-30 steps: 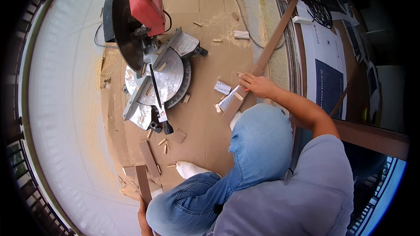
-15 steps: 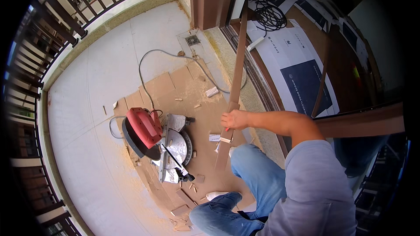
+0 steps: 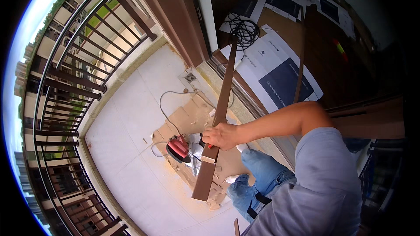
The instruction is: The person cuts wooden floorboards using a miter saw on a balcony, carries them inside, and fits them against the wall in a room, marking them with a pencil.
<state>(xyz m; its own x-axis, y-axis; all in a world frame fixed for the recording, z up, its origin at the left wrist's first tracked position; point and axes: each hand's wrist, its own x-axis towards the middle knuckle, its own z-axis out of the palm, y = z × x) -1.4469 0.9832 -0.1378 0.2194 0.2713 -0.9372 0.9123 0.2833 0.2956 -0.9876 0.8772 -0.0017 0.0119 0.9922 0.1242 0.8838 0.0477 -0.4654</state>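
Right hand [image 3: 222, 136]: we curled fingers around the long brown wooden plank [image 3: 225, 89], probably for balance.
Plank: was right of the red-silver metal mitre saw [image 3: 178, 143].
Left hand: fingers we could not see.

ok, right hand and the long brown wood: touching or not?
Touching. The head view shows the right hand closed across the long brown wood, fingers curled over its left edge with no gap.
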